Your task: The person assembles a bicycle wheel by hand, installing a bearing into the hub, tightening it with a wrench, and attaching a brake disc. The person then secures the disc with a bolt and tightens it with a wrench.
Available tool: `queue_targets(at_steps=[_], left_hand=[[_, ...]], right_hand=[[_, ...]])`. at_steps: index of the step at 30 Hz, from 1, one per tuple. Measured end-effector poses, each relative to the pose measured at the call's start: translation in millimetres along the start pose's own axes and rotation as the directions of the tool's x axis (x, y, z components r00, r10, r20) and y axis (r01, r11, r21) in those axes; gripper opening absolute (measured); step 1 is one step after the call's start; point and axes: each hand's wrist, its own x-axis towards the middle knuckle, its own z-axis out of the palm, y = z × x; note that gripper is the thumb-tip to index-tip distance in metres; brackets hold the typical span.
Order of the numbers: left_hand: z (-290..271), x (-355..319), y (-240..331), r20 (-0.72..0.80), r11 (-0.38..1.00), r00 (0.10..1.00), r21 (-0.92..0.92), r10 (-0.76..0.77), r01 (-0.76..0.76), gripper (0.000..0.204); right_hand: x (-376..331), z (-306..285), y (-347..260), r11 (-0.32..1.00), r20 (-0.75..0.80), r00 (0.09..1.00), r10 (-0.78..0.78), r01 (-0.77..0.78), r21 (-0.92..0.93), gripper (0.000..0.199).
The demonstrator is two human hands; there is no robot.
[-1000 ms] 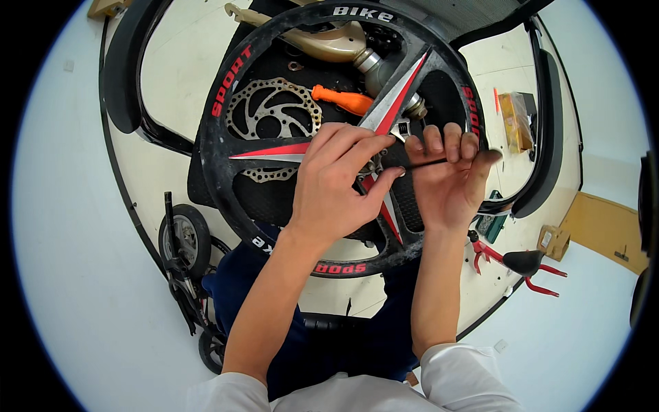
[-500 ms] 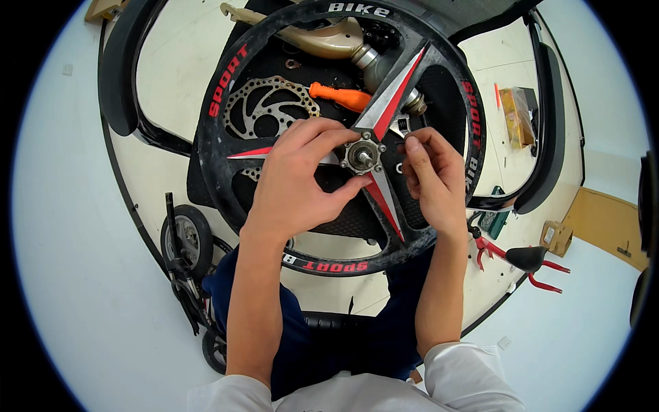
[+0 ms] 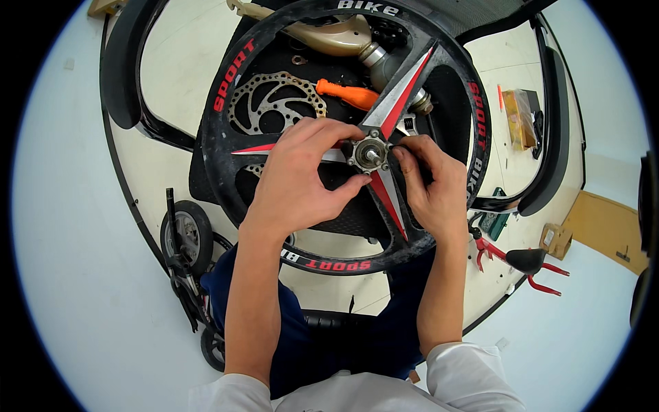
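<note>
A black spoked bicycle wheel (image 3: 473, 103) with red and silver spoke trim lies across a black seat and reaches over my lap. At its centre, the metal hub (image 3: 370, 155) has a short axle end standing up and small bolts round its flange. My left hand (image 3: 295, 175) has thumb and fingers curved round the hub's left side, gripping it. At the hub's right edge my right hand (image 3: 437, 185) is closed in a pinch; what its fingertips hold, if anything, is hidden. Under the wheel lie a brake disc (image 3: 288, 106), an orange-handled screwdriver (image 3: 347, 94) and, partly hidden, an adjustable wrench (image 3: 410, 126).
A beige metal bike part (image 3: 340, 38) lies beneath the wheel's far side. Black armrests (image 3: 122, 75) flank the seat. On the floor are a small wheeled frame (image 3: 189, 240) at left, a red frame part (image 3: 504, 253) and a cardboard box (image 3: 556, 240) at right.
My right hand has moved left, its fingertips coming from beside the wrench to the hub's right edge. The wheel and my left hand have shifted very slightly in view.
</note>
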Motion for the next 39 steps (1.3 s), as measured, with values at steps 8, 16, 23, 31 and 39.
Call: queue_targets(at_steps=[8, 16, 23, 31, 39], left_hand=[[3.9, 3.2, -2.2, -0.059, 0.999, 0.998, -0.047, -0.028, 0.025, 0.024], [9.0, 5.2, 3.1, -0.109, 0.979, 0.981, -0.144, -0.160, 0.143, 0.013], [9.4, 6.0, 1.6, -0.149, 0.987, 0.981, -0.118, -0.124, 0.107, 0.014], [7.2, 5.4, 1.7, -0.157, 0.995, 0.985, -0.078, -0.078, 0.067, 0.016], [11.2, 4.5, 2.0, -0.189, 0.996, 0.981, -0.079, -0.042, 0.027, 0.012]], right_hand=[[-7.1, 4.3, -6.5, 0.971, -0.088, 0.991, -0.100, 0.078, -0.227, 0.013], [-4.9, 4.7, -1.3, 0.995, -0.090, 0.993, 0.077, -0.071, 0.068, 0.013], [-3.3, -2.2, -2.0, 0.939, -0.150, 0.965, 0.217, -0.164, 0.303, 0.013], [-2.8, 7.7, 9.0, 0.886, 0.016, 0.971, 0.237, -0.223, 0.405, 0.013], [1.3, -6.6, 0.9, 0.796, 0.039, 0.928, 0.370, -0.339, 0.502, 0.025]])
